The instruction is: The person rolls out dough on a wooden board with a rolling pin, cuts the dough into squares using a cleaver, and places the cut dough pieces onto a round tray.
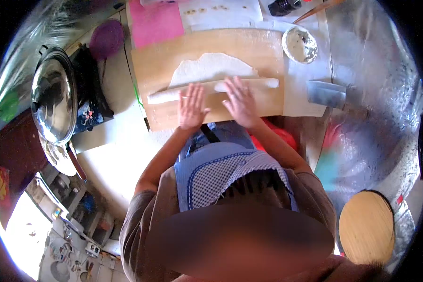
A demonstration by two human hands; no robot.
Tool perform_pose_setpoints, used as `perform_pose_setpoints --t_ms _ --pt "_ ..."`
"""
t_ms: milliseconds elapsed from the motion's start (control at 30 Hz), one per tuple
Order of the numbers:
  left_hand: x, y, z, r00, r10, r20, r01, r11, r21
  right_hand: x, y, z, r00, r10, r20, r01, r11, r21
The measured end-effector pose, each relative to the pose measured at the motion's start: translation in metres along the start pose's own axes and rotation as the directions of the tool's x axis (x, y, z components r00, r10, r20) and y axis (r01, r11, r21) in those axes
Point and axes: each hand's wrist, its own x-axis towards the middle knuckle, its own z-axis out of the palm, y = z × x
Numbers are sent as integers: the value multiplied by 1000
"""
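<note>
Under the left hand and right hand, a rolling pin lies across a wooden board.
Both hands are flat and wide, palms down on the pin. Thin white dough lies on the board, just past the pin. A bowl with white stuff in it and a big knife sit to the right. Off to the left is a big shiny lid.

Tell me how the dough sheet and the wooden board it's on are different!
The dough sheet is white, while the wooden board is tan. The dough sheet has a curvy, uneven far edge; the wooden board has much straighter edges. The wooden board is bigger and sticks out past the dough sheet. Both look flat.
</note>
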Motion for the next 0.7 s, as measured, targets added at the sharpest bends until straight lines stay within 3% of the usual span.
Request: perform_pose_setpoints --t_ms 133,200,267,367,433,500,533,567,667,700 --pt "59 -10 12 960 57 -275 -58 998 4 50 6 29 999 -27 21 31 975 -221" --pt "116 -33 -5 941 23 -336 20 992 122 111 20 19 998 35 51 -12 921 -388" --pt "170 -55 -24 883 -58 -466 80 996 28 168 46 23 968 -14 -251 -62 954 -293" --pt "175 -56 -31 855 -136 -500 109 991 -83 176 51 22 973 -2 -231 -79 936 -342" --pt "131 -41 -18 916 -105 -387 105 994 -21 128 33 18 996 50 -75 -70 955 -290" --pt "72 -24 0 951 -57 -304 62 998 8 64 22 28 1000 2 -17 -6 962 -273" --pt "46 -18 10 950 -21 -312 -8 996 -92 40 15 29 999 7 -41 -12 992 -126" --pt "34 -19 20 956 8 -293 -22 999 -43 28 11 29 1000 5 -20 -8 990 -139" --pt "70 -32 2 970 17 -242 21 988 153 66 25 27 998 -34 -61 18 967 -252" --pt "101 -44 -10 942 -1 -334 23 998 65 100 34 23 995 -13 -98 -15 960 -278"
